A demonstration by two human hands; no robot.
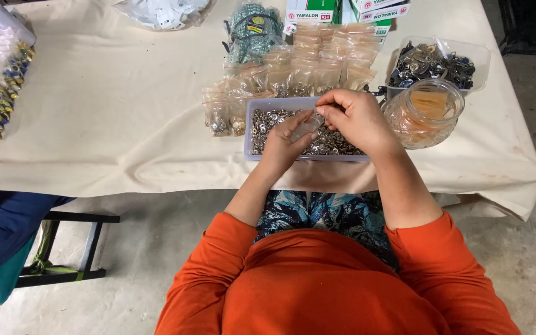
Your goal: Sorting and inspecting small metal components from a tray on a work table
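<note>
A small clear plastic bag (pixel 307 126) sits pinched between my left hand (pixel 282 142) and right hand (pixel 356 118), held just above a shallow clear tray (pixel 257 107) full of small silver metal rings (pixel 336 144) on the tabletop (pixel 125 111).

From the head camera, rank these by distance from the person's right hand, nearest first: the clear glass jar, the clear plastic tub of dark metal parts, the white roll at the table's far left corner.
1. Clear glass jar: just to the right of the right hand.
2. Clear plastic tub of dark metal parts: behind the jar, far right of the table.
3. White roll: far left corner, across the whole cloth-covered table.
</note>
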